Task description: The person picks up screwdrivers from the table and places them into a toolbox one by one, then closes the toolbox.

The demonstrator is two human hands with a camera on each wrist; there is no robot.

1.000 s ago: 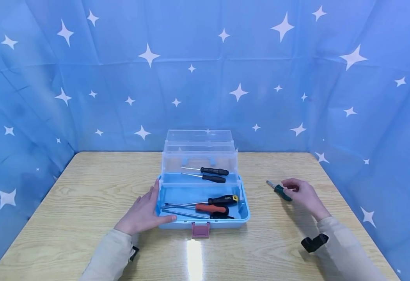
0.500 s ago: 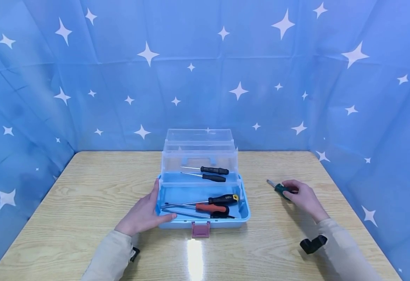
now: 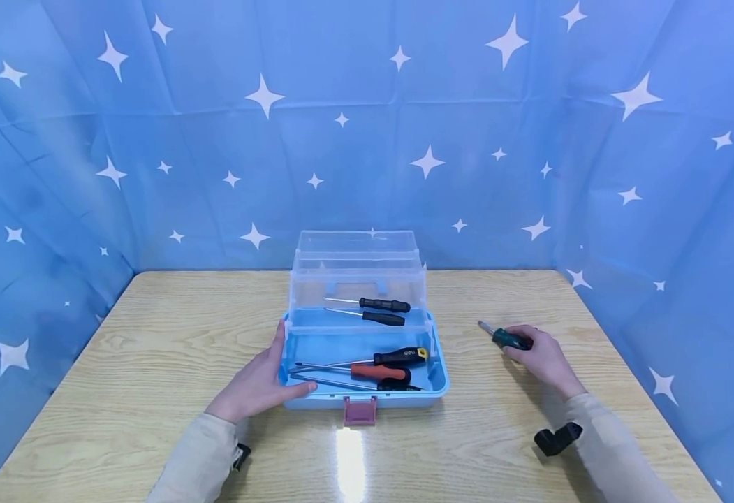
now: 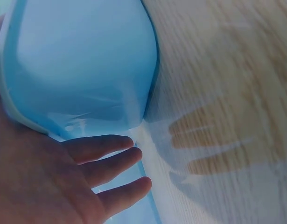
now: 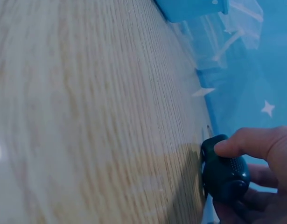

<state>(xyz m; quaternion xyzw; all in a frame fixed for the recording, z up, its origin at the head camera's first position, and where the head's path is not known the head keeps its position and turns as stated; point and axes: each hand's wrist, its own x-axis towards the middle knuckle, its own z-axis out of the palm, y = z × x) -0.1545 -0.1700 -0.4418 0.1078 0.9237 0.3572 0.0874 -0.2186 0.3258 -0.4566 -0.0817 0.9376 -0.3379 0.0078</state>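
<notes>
My left hand [image 3: 250, 384] rests against the left side of a light blue toolbox [image 3: 404, 402], its thumb on the front rim. In the left wrist view, three straight fingers [image 4: 124, 193] lie beside the blue wall. On the right of the table, my right hand [image 3: 545, 360] pinches the dark green handle of a screwdriver [image 3: 510, 339]. Its metal tip points to the back left. The right wrist view has the thumb on top of the green screwdriver handle [image 5: 225, 172] and the other fingers partly hidden behind it, low at the wooden surface.
The toolbox's clear lid [image 3: 357, 244] stands open at the back. Inside lie a black-and-yellow screwdriver [image 3: 401, 357], a red-handled screwdriver [image 3: 379, 372] and another black one; two thin black screwdrivers [image 3: 384, 305] lie farther back. A starry blue curtain [image 3: 367, 154] surrounds the wooden table [image 3: 172, 335].
My right thumb and fingers have closed onto the green screwdriver's handle, and the screwdriver has shifted very slightly. My left hand stays on the toolbox.
</notes>
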